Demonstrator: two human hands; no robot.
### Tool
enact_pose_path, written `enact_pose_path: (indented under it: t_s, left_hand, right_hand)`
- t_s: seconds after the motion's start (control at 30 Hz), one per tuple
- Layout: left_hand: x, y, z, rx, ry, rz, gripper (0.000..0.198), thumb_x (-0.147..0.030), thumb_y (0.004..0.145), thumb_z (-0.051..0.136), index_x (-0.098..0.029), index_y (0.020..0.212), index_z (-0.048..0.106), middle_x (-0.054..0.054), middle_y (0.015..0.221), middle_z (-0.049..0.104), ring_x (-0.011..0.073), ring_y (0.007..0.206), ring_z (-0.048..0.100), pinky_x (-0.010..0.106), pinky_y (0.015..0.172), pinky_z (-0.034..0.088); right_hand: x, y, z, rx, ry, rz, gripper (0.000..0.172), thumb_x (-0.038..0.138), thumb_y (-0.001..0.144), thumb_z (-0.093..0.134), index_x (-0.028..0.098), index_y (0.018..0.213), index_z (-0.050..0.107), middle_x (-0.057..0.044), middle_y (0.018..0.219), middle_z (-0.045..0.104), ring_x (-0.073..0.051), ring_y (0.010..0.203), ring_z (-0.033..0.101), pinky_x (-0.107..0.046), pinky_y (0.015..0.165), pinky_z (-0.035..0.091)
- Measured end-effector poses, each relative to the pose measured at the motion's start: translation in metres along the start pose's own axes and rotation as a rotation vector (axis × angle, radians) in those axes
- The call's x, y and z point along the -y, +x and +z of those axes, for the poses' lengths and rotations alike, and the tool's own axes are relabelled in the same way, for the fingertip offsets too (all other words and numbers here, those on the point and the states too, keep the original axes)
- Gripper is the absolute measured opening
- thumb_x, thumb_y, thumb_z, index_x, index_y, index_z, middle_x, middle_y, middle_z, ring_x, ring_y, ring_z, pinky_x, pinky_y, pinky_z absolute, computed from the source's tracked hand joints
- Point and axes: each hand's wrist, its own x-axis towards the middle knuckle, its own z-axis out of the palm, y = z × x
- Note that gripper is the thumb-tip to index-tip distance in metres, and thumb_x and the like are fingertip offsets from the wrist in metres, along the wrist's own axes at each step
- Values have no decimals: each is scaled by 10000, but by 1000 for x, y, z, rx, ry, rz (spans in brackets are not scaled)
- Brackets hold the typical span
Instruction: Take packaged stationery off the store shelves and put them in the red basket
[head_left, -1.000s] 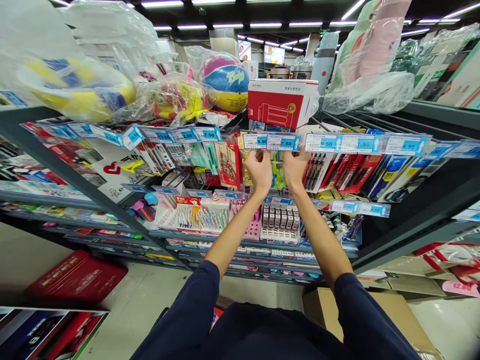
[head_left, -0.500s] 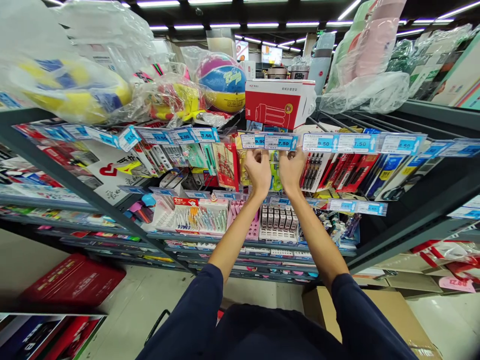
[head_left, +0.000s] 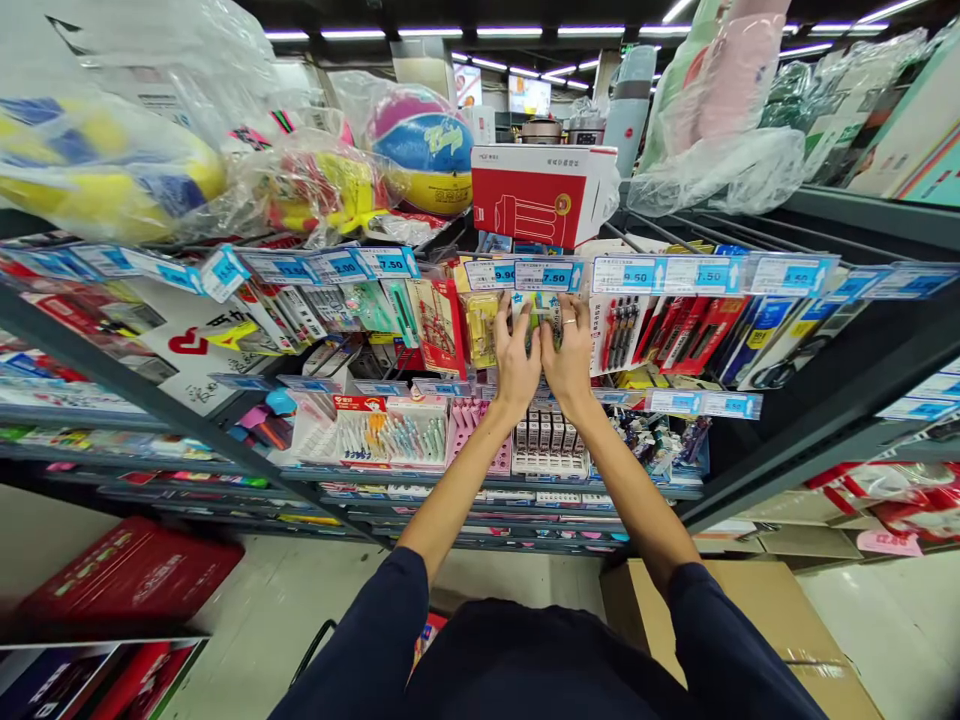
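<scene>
My left hand (head_left: 516,352) and my right hand (head_left: 568,350) meet in front of a metal store shelf, both pinching a small green-and-yellow blister pack (head_left: 535,314). The fingers hide most of that pack, and I cannot read it. A ring shows on my right hand. Just above the fingertips runs a strip of blue-and-white price tags (head_left: 546,275). A yellow blister pack (head_left: 481,328) hangs close to my left hand, and a pack of black pens (head_left: 618,335) hangs to the right of my right hand.
Packaged stationery fills the shelf tiers below and beside my hands. Above the tags sit a red-and-white box (head_left: 541,195) and plastic-wrapped balls (head_left: 424,160). A cardboard box (head_left: 712,620) and a red case (head_left: 131,578) stand on the floor.
Both hands have dropped from the price tag strip to the small pack and now pinch it together. The whole view has shifted slightly, with the shelf further left and higher.
</scene>
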Motion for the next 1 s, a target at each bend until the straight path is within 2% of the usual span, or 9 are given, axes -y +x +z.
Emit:
enact_pose_path:
  t_s: [0.17,0.33,0.4,0.47,0.53,0.6,0.67,0.8,1.0]
  left_hand:
    - [2,1,-1,42,7,-3,488,-239,1032,420,-309,1514,450,15,1699,221,243,1593,135,493,1302,252]
    - [-11,-22,-18,48,-54,20,511,-242,1024,440,-322,1529,429,29,1678,286,229,1588,164,490,1321,191]
    - [-21,-32,-23,-14,-127,-30,431,-271,1007,504,-316,1433,549,58,1612,403,242,1546,294,494,1295,270]
    - [-31,-33,-24,-85,-243,-174,312,-337,985,575,-283,1279,661,100,1451,564,250,1390,515,480,1172,453]
    - [-37,-23,-20,-106,-432,-384,278,-421,963,615,-246,1163,698,109,1216,678,212,1090,678,407,927,594]
    - [-40,-4,-14,-74,-655,-556,306,-477,947,631,-224,1103,703,89,1059,704,154,841,684,311,705,586]
    - [-41,16,-9,-48,-823,-624,307,-490,933,652,-212,1050,708,76,1010,701,117,739,646,257,590,521]
    - [-44,37,-5,-82,-886,-659,291,-488,921,676,-202,962,708,49,899,683,87,695,602,223,528,445]
    - [-50,44,-4,-131,-869,-723,260,-460,925,682,-201,928,705,49,916,693,71,666,578,223,520,429]
  right_hand:
    - [1,0,2,34,-42,22,507,225,1004,423,197,1510,429,-174,1421,498,-250,1384,469,-500,1181,419]
    - [19,-30,-16,33,5,0,491,259,1026,393,231,1515,423,-143,1566,406,-249,1498,359,-532,1219,374]
    - [28,-39,-27,6,73,27,434,291,1021,435,247,1447,507,-124,1537,459,-247,1465,418,-517,1199,409]
    - [34,-38,-34,-28,217,116,391,356,1014,483,240,1379,560,-122,1362,608,-228,1275,602,-457,1084,524]
    - [37,-26,-37,-45,400,257,433,459,1001,508,209,1350,562,-103,1113,701,-192,997,709,-373,894,606]
    - [35,-9,-35,-53,545,382,540,578,970,516,185,1338,552,-67,937,705,-164,814,710,-315,749,607]
    - [33,7,-31,-65,627,442,627,670,920,533,178,1307,563,-38,855,684,-146,735,688,-286,683,586]
    - [31,21,-24,-111,693,477,610,702,873,574,183,1195,590,-4,797,637,-117,641,628,-256,603,543]
    - [35,24,-22,-112,691,483,577,706,874,564,184,1119,577,2,780,612,-116,629,615,-253,577,519]
